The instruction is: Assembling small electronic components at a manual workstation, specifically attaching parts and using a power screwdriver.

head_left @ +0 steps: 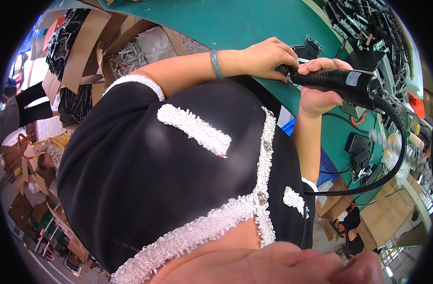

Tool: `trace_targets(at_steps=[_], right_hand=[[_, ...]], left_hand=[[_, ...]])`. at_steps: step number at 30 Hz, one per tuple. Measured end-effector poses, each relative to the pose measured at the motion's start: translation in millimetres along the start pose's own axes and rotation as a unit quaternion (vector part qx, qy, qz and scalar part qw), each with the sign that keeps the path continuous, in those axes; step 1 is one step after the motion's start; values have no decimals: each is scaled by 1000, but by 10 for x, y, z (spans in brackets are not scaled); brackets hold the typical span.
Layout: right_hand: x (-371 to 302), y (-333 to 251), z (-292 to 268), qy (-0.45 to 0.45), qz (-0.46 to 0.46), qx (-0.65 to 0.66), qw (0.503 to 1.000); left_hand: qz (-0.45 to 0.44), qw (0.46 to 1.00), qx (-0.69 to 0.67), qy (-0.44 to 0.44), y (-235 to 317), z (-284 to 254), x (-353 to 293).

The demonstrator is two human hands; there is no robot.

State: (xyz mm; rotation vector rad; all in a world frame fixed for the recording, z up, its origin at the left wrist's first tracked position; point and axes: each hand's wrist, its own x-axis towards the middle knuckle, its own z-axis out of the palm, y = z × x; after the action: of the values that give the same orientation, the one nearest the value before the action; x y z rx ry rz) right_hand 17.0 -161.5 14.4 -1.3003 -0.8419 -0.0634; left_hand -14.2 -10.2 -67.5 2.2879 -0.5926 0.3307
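Observation:
My right hand [320,97] is closed around a black electric screwdriver [342,81] with a ribbed grip and a small label. The tool lies nearly level, its front end pointing left toward my other hand. My left hand [269,57] has its fingers curled and closed beside that front end, pressed on a small dark part with a light metal strip [302,60]. Fingers and tool cover most of that part. Just beyond it lies a black plastic bracket [312,47] on the green table [226,23]. A thick black cable [400,146] curves from the tool's rear end back toward me.
Piles of black and metal parts [358,21] lie at the far right. A black box [370,60] stands near the tool, and a black power adapter [356,143] sits by the table's right side. Cardboard boxes [91,45] with parts and plastic stand at left; another carton [384,213] is lower right.

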Motion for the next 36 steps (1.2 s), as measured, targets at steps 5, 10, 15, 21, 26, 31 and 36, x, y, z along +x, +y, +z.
trace_targets(at_steps=[5,10,15,21,26,31,36], right_hand=[[1,14,-4,-4,4,-4,1000],[17,86,-366,81,44,106,990],[-132,-213,-1222,256,-2,-98,962],[-420,-255,-1611,188,188,-437,859],[-734,-374,-1656,249,195,-329,890],[-336,-356,-1573,299,23,-209,931],[-93,-251,-1755,214,-76,-55,972]], left_hand=[[6,1000,2,-6,15,-5,23],[61,996,-68,-15,-150,-118,115],[-46,981,-174,79,-187,-307,271],[-31,983,180,13,-128,54,635],[35,975,217,34,86,48,459],[68,984,153,54,328,178,252],[86,982,151,69,282,259,70]])
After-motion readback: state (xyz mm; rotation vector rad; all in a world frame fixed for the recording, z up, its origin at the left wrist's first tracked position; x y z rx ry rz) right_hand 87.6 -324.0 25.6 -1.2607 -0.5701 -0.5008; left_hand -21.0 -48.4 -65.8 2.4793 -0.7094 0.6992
